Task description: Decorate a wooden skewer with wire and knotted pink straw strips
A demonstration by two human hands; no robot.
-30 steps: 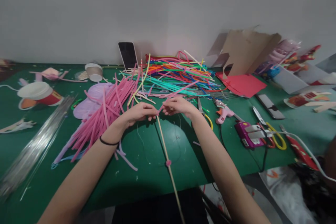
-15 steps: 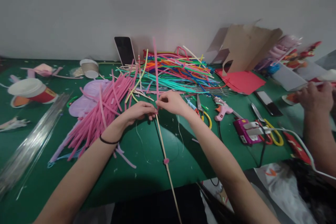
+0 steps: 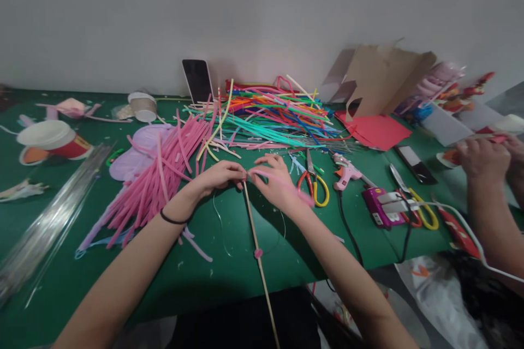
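Observation:
My left hand (image 3: 223,175) is closed in a pinch at the top end of a thin wooden stick (image 3: 252,221), where a bit of pink is wound on. The stick slants down toward my lap, with a small pink coil (image 3: 257,253) around it partway along. Just to the right, my right hand (image 3: 273,184) pinches a pink pipe cleaner (image 3: 303,197) close to the stick's tip. Its free end lies across the back of that hand, smeared by motion. A fine clear thread (image 3: 221,223) loops on the table below my hands.
Pink pipe cleaners (image 3: 164,166) lie heaped at left, multicoloured ones (image 3: 270,114) behind. Right of my hands are scissors (image 3: 315,182), a pink glue gun (image 3: 347,172) and a purple power strip (image 3: 379,207). Another person's hand (image 3: 485,158) works at far right. A phone (image 3: 197,80) leans against the wall.
The pink pipe cleaner stood upright above the stick; it is now bent over to the right, across my right hand. My right hand's fingers have turned with it. My left hand stays put.

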